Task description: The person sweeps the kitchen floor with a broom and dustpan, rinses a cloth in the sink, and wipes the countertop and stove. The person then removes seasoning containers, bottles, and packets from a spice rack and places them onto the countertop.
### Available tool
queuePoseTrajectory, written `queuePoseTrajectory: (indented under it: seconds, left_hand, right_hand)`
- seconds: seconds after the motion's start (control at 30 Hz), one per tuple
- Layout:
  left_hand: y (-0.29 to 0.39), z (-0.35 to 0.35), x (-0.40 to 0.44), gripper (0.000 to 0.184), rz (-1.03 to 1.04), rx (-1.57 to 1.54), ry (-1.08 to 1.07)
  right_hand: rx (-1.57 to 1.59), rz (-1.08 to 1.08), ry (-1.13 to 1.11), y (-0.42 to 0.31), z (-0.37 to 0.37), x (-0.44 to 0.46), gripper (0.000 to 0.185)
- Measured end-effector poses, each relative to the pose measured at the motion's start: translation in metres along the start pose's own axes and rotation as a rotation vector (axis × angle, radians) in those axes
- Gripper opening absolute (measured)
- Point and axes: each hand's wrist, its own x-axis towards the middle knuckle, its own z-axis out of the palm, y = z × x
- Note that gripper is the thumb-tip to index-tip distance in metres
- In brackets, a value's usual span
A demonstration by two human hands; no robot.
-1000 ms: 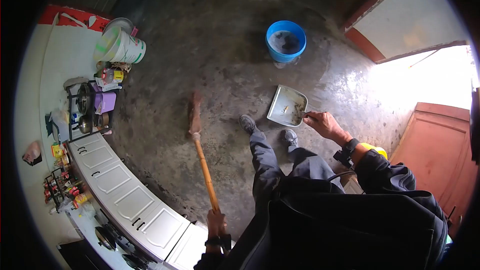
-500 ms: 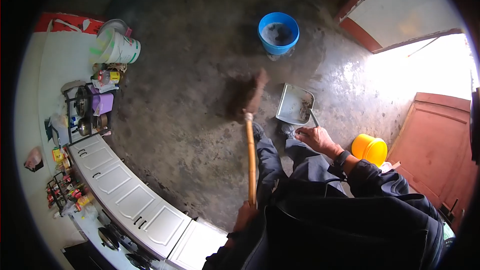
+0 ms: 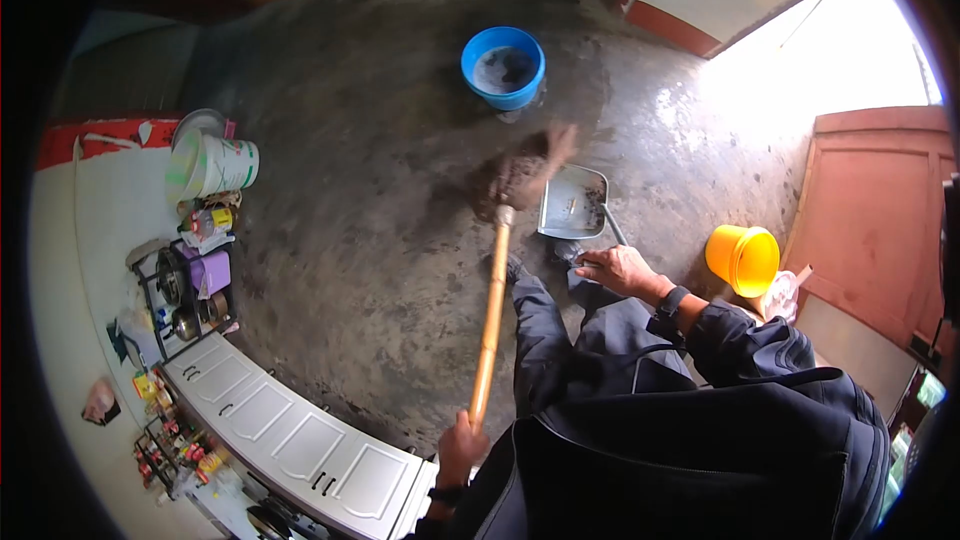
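My left hand [image 3: 462,448] is wrapped round the lower end of a broom's bamboo handle [image 3: 490,325]. The broom's brown, bushy head [image 3: 522,176] is smeared by motion and lies on the floor by the left side of a grey dustpan [image 3: 572,224]. Dark dirt and a small pale scrap sit in the pan. My right hand [image 3: 622,271] is closed at the near end of the dustpan's handle [image 3: 614,226], its fingers partly covering it. The pan rests flat on the concrete, just beyond my feet.
A blue bucket [image 3: 503,92] with foamy water stands ahead. A yellow bucket [image 3: 742,260] lies tipped at right, near a reddish door [image 3: 870,200] and a bright doorway. White cabinets [image 3: 300,440] line the left, with a rack [image 3: 172,290] and a white bucket [image 3: 228,165] beyond them.
The broom head has swung right, up beside the dustpan, while my left hand has moved a little left. My right hand stays at the dustpan's handle. The whole view has shifted slightly.
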Motion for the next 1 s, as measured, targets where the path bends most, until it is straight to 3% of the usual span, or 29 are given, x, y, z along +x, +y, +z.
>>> queuePoseTrajectory:
  seconds: [0.03, 0.1, 0.17, 0.23, 0.27, 0.4, 0.67, 0.77, 0.83, 1.0]
  left_hand:
    - [0.000, 0.005, 0.018, 0.031, 0.064, 0.075, 0.071]
    - [0.006, 0.020, 0.063, 0.032, 0.025, -0.089, 0.048]
    - [0.061, 0.003, 0.072, 0.036, -0.119, -0.304, -0.100]
    - [0.073, 0.020, 0.072, 0.038, -0.036, -0.160, -0.102]
    - [0.046, 0.054, 0.082, 0.038, 0.040, -0.055, -0.031]
    - [0.029, 0.048, 0.054, 0.038, 0.238, -0.400, -0.239]
    - [0.064, 0.013, 0.080, 0.039, 0.224, -0.266, -0.238]
    - [0.072, -0.001, 0.096, 0.039, 0.258, -0.229, -0.218]
    - [0.071, -0.009, 0.102, 0.039, 0.275, -0.213, -0.202]
    - [0.081, -0.032, 0.114, 0.040, 0.305, -0.167, -0.180]
  right_hand:
    - [0.009, 0.009, 0.005, 0.002, 0.000, -0.003, 0.043]
    - [0.026, 0.024, 0.019, 0.004, 0.000, -0.008, 0.043]
    - [0.057, 0.029, 0.032, 0.009, -0.005, -0.011, 0.044]
    - [0.065, 0.034, 0.038, 0.014, -0.004, -0.015, 0.044]
    - [0.072, 0.023, 0.043, 0.018, -0.003, -0.017, 0.043]
    - [0.035, 0.022, 0.034, 0.019, -0.010, -0.017, 0.043]
    - [0.118, 0.161, 0.249, 0.053, -0.038, -0.058, 0.042]
    - [0.184, 0.191, 0.481, 0.067, -0.060, -0.084, 0.042]
    - [0.233, 0.353, 0.517, 0.055, -0.090, -0.108, 0.043]
    - [0.176, 0.507, 0.874, 0.083, -0.119, -0.153, 0.049]
